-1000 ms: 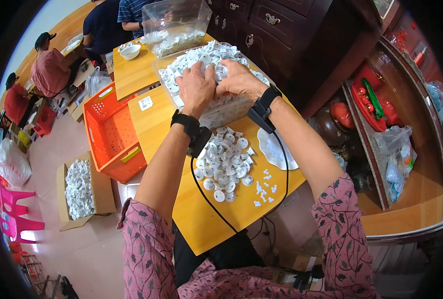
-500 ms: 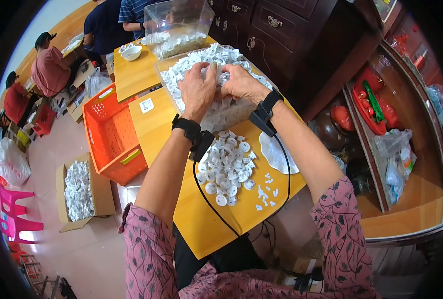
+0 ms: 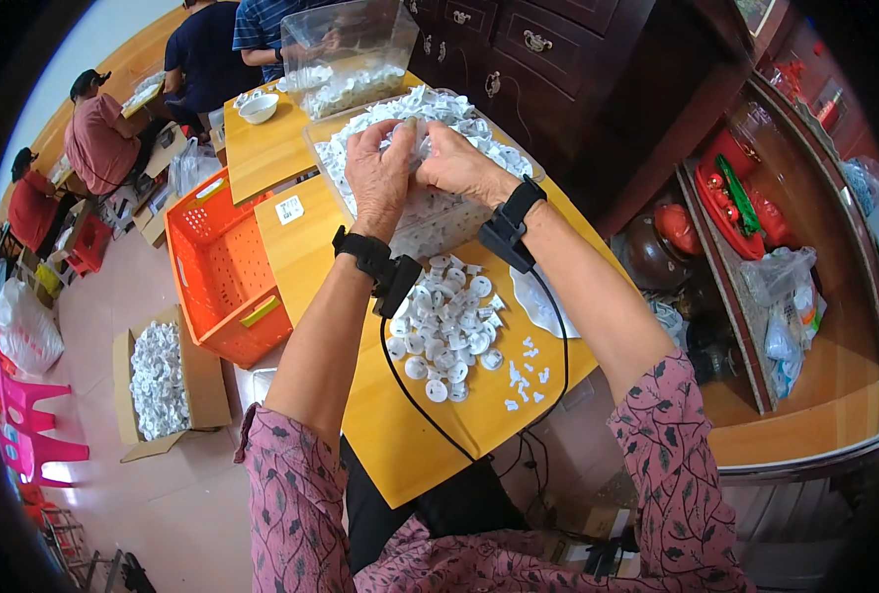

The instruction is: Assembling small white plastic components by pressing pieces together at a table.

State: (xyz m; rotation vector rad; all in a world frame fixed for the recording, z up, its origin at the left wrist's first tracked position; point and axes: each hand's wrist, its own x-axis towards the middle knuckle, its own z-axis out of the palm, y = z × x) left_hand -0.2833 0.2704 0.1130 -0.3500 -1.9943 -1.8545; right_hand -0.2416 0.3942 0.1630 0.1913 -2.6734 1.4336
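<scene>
A yellow wooden bench (image 3: 410, 435) carries a clear tray (image 3: 430, 222) of white parts at its far end. Nearer than the tray lie a heap of white caps (image 3: 449, 321), small white scraps (image 3: 526, 374) and a white label (image 3: 288, 210).

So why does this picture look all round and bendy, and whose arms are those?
The picture comes from a small camera worn on a person's head, looking down. Its lens sees very wide, so straight edges bend near the rim. The two arms coming up from the bottom are that person's own. Each wrist wears a black band with a wire. The left hand and right hand meet over a clear tray full of small white plastic pieces, and together they pinch one small white piece. On the yellow table nearer the person lies a pile of round white caps, with a few tiny white bits beside it. To the left stands an orange crate, and a cardboard box of white pieces sits on the floor. Other people work further away.
</scene>
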